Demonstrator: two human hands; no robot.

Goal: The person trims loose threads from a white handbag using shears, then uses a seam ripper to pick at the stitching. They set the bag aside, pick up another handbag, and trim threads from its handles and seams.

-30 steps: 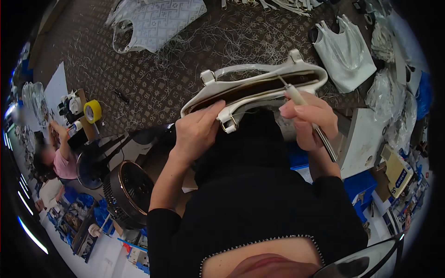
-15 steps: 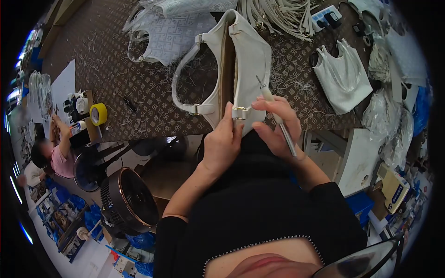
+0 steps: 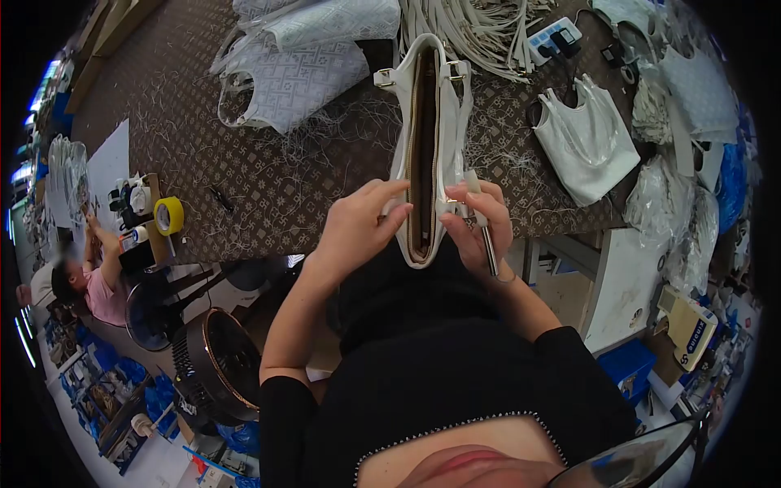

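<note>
A white handbag point(image 3: 445, 154) stands upright at the table's front edge, its zipped top open and its brown lining showing. On the bag's left side, my left hand point(image 3: 358, 224) has thumb and fingers closed at the rim near a strap tab. My right hand point(image 3: 488, 224) holds a slim pen-like tool point(image 3: 490, 250) with a metal handle and a pale upper part; its tip is hard to make out now. The right thumb and index finger also touch the bag's right side, by a gold buckle.
Patterned bag pieces point(image 3: 305, 77), a bundle of pale straps point(image 3: 464, 37), a power strip point(image 3: 555, 39) and another white bag point(image 3: 587, 150) lie on the brown table point(image 3: 268, 179). Thread scraps are scattered about. Left are yellow tape point(image 3: 168, 215), a fan point(image 3: 224, 366) and another person point(image 3: 102, 285).
The handbag has turned so its opening faces up and runs straight toward me. My left hand has shifted left to its rim; my right hand and the tool have moved to its right side.
</note>
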